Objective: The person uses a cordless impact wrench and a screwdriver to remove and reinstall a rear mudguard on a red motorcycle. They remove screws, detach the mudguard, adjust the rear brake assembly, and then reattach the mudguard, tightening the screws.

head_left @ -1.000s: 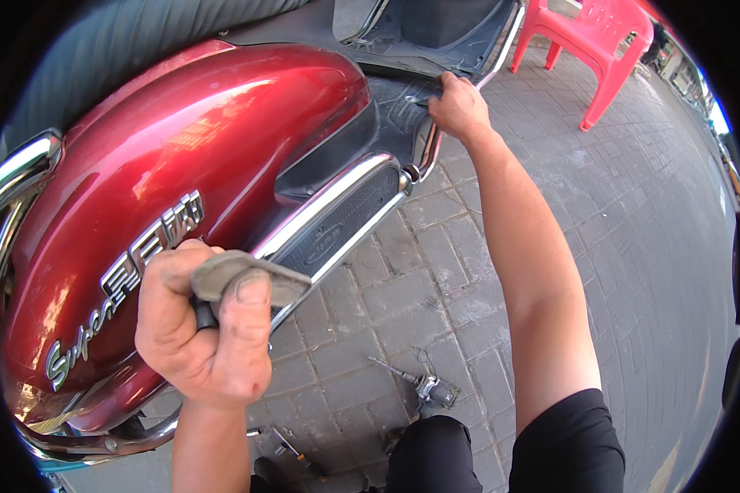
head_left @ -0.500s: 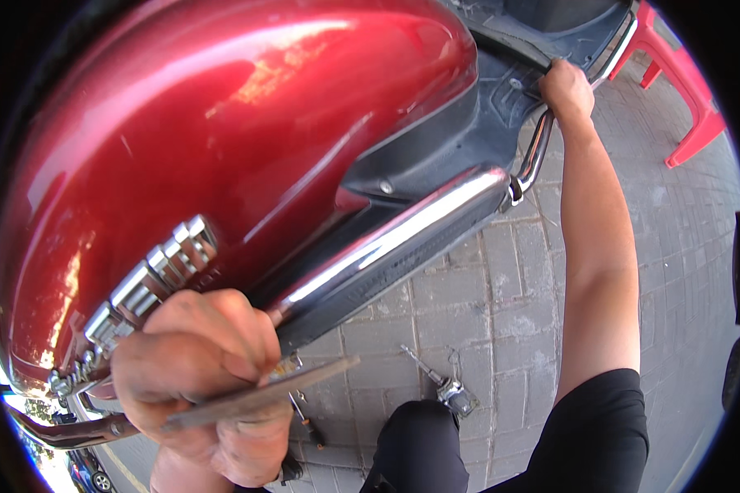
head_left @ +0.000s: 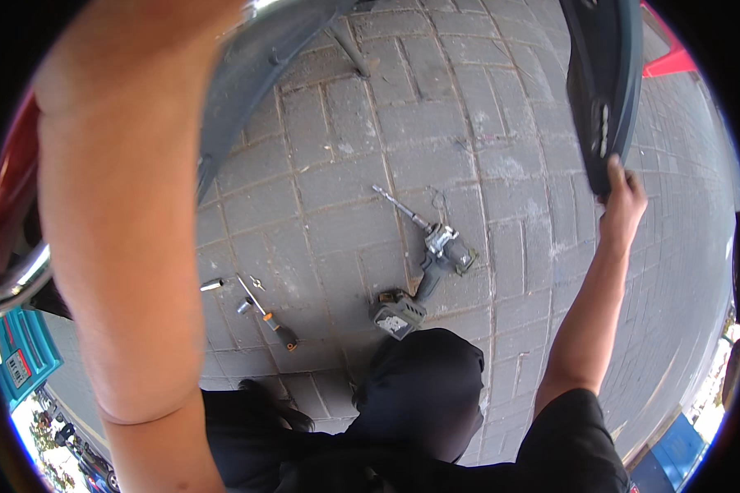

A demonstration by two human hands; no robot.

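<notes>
My right hand (head_left: 622, 197) grips the lower end of a long black plastic panel (head_left: 604, 82), thumb on its face and fingers behind. The panel's upper end runs out of view at the top right. My left forearm (head_left: 123, 230) rises along the left side. Only the wrist and part of my left hand (head_left: 152, 37) show at the top edge; its fingers are out of view. Beside that arm are a dark grey scooter part (head_left: 263, 78), red bodywork (head_left: 12, 197) and a curved chrome bar (head_left: 25, 279).
A cordless impact driver (head_left: 436, 263) with a long bit lies on the paving (head_left: 345, 156). Left of it lie a screwdriver (head_left: 275, 322) with an orange-and-black handle and a small socket (head_left: 212, 284). A red plastic stool (head_left: 670, 57) stands at the far right.
My view has swung down and right. The black panel in my right hand now stands out at the right. My left hand has moved up; its thin flat strip is out of view.
</notes>
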